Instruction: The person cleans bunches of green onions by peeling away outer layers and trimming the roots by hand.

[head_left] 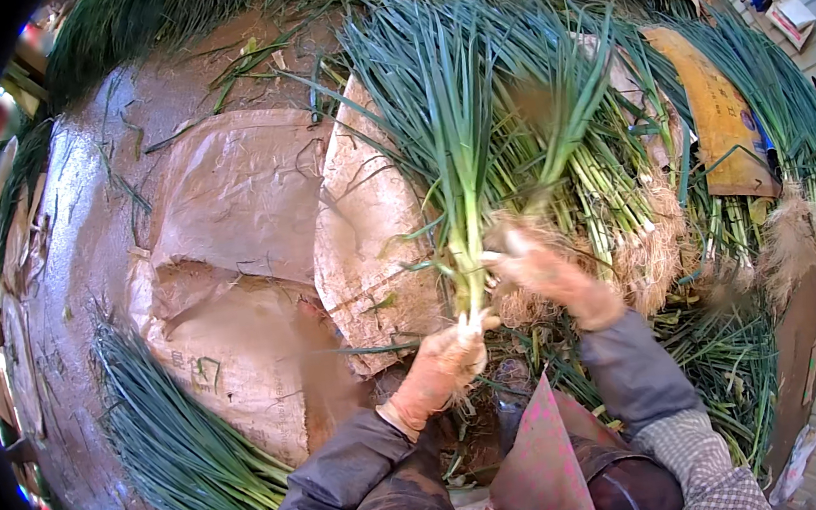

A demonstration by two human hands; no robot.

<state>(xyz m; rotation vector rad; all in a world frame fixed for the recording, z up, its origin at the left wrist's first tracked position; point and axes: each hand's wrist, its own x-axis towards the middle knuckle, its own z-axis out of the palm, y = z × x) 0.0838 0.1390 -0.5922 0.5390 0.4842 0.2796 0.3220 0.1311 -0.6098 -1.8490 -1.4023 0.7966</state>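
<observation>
outdoors, on muddy brown ground [90,291] covered with flattened brown paper sacks [240,194], i see heaps of green onions on all sides. my left hand in a dirty tan glove [445,357] is closed around the white lower stems of a bunch of long green onions with pale roots [456,149], just above the roots, and the bunch stands almost upright in front of me, above the sacks. my right hand in the same kind of glove [551,274] is blurred; it touches the bunch from the right side, but i cannot tell if the fingers are closed. behind it lies a big pile of green onions with hairy roots facing me [623,200]. i judge the bunch to be light but floppy: the leaves are soft and bend or break easily, the white stems are firmer, so the best grip is low, near the roots, and not too tight.
</observation>
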